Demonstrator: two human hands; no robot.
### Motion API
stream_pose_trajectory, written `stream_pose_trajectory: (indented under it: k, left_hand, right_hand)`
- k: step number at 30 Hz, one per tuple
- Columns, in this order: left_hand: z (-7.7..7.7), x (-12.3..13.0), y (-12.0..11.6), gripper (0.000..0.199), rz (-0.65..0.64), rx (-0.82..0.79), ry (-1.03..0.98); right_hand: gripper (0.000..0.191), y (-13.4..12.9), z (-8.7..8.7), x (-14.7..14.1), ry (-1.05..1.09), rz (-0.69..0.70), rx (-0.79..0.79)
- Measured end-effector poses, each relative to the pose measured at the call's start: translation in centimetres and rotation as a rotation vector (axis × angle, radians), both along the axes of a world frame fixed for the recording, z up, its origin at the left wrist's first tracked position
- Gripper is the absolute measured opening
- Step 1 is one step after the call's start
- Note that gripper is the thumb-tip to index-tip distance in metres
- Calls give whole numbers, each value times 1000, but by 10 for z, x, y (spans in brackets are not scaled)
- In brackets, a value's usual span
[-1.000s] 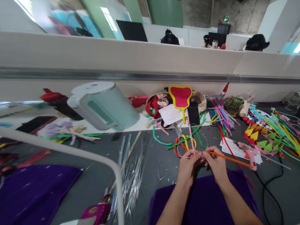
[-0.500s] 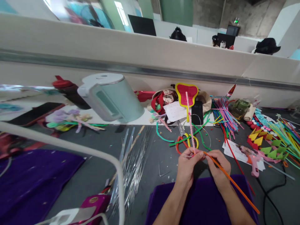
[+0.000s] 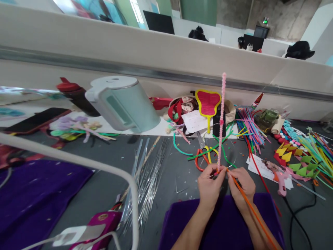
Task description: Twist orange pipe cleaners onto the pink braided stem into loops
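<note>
My left hand (image 3: 210,184) pinches the lower end of a pink fuzzy stick (image 3: 222,114), which stands nearly upright above the fingers. It looks like a wrapped pipe cleaner, with a darker pink knot partway up. My right hand (image 3: 240,187) is closed on an orange pipe cleaner (image 3: 247,198); its long tail runs down over the right forearm. The orange tip meets the base of the pink stick between the two hands, though the fingers partly hide the join. Just beyond lie scissors (image 3: 201,160) with orange and yellow handles, beside green pipe cleaners (image 3: 199,155).
A pale blue kettle (image 3: 125,104) stands back left, near a dark bottle (image 3: 76,99). Metal wires (image 3: 152,173) lie left of my hands. To the right are a pink glue gun (image 3: 281,180) and a pipe cleaner bundle (image 3: 251,126). A white bar (image 3: 117,165) crosses the left foreground.
The pink stick has swung more upright and now reaches higher, its top slightly to the right. The orange pipe cleaner's tail hangs lower and closer to my right forearm. Both hands keep their pinch.
</note>
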State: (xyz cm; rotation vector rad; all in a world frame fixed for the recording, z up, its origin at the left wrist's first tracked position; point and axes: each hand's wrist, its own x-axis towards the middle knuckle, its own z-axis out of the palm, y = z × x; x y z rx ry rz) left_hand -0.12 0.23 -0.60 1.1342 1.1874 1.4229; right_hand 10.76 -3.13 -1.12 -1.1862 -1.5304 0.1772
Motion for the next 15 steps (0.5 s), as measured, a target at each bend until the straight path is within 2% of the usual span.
stream_pose_trajectory:
  k: [4, 9, 15]
  left_hand:
    - [0, -1, 2, 10, -45, -7, 2]
    - [3, -2, 5, 15, -104, -135, -163]
    - [3, -3, 7, 16, -156, -180, -269]
  right_hand:
    - [14, 2, 2, 4, -3, -27, -64]
    - [14, 4, 4, 5, 58, 1, -131]
    - [13, 5, 0, 8, 54, 73, -85]
